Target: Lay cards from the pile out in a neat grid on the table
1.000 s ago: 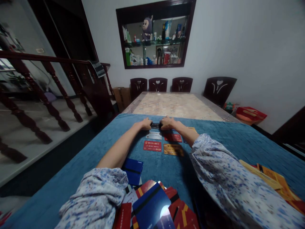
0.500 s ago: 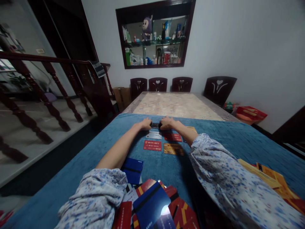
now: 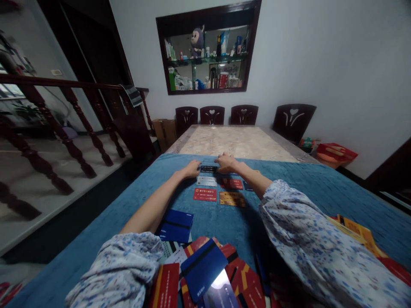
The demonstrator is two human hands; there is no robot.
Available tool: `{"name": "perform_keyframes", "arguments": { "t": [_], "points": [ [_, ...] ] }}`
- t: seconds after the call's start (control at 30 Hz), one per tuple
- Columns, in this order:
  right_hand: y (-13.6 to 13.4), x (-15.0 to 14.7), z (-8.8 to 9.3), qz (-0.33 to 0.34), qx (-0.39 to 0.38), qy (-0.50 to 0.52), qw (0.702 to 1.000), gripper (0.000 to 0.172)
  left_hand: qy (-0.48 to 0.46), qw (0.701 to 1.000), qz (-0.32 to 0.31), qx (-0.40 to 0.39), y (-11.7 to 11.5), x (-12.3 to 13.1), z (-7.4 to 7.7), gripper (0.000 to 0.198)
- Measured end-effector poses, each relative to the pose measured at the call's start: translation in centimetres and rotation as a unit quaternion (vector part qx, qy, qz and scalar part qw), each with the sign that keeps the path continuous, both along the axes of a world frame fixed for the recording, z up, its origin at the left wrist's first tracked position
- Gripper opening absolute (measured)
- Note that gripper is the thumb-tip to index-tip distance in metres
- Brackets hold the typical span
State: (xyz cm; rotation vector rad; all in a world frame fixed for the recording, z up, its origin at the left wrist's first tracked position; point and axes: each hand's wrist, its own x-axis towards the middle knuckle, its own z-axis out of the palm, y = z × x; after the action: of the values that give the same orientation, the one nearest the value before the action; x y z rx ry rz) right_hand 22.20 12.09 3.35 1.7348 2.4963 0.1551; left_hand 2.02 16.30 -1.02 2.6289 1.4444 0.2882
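A black card (image 3: 208, 169) lies flat on the blue cloth between my two hands. My left hand (image 3: 192, 168) is at its left edge, fingers stretched forward and holding nothing. At the card's right edge is my right hand (image 3: 226, 163), with its fingers apart and partly bent; I cannot tell whether it touches the card. Nearer me, a silver card (image 3: 206, 181) and a red card (image 3: 204, 194) lie in the same column. Beside them are another red card (image 3: 231, 184) and a gold card (image 3: 232, 198). My right forearm partly hides a dark blue card (image 3: 248, 186).
A blue cloth (image 3: 135, 218) covers the table's near part. Close to me are a heap of red cards (image 3: 237, 269), a blue card (image 3: 204, 269) on it, and another blue card (image 3: 177, 226). Yellow cards (image 3: 359, 233) lie at right. Chairs (image 3: 212, 115) stand behind the table.
My hands have drawn slightly apart from the black card's ends, showing more of it. The right hand has risen a little. The card stays on the cloth.
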Motion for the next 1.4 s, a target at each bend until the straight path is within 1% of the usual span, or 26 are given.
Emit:
{"name": "perform_keyframes", "arguments": {
  "t": [0.1, 0.27, 0.43, 0.63, 0.87, 1.1, 1.27, 1.4],
  "points": [
    [-0.9, 0.3, 0.7, 0.01, 0.019, 0.013, 1.0, 0.051, 0.008, 1.0, 0.009, 0.01, -1.1, -0.6, 0.4, 0.042],
    [-3.0, 0.4, 1.5, 0.029, 0.051, 0.036, 0.998, 0.045, 0.0, 0.999, 0.013, 0.03, -3.1, -1.6, 0.8, 0.038],
    [-5.2, 0.0, 2.2, 0.047, 0.089, 0.059, 0.993, 0.036, -0.031, 0.999, 0.015, 0.042, -5.0, -2.5, 0.9, 0.038],
    [-7.8, -1.1, 3.0, 0.064, 0.118, 0.083, 0.988, 0.032, -0.054, 0.997, 0.012, 0.056, -7.6, -4.1, 0.8, 0.036],
    [-10.7, -2.0, 2.7, 0.086, 0.145, 0.121, 0.978, 0.03, -0.083, 0.994, 0.017, 0.069, -11.1, -6.6, 0.7, 0.035],
    [-13.5, -2.7, 2.2, 0.103, 0.155, 0.153, 0.971, 0.027, -0.101, 0.991, 0.018, 0.082, -15.2, -8.6, 0.8, 0.032],
    [-15.2, -3.9, 1.2, 0.132, 0.158, 0.178, 0.962, 0.025, -0.105, 0.991, 0.016, 0.087, -18.2, -9.6, 0.6, 0.031],
    [-16.1, -5.2, 0.1, 0.163, 0.135, 0.189, 0.959, 0.022, -0.098, 0.991, 0.01, 0.091, -20.2, -10.6, 0.2, 0.03]
  ]
}}
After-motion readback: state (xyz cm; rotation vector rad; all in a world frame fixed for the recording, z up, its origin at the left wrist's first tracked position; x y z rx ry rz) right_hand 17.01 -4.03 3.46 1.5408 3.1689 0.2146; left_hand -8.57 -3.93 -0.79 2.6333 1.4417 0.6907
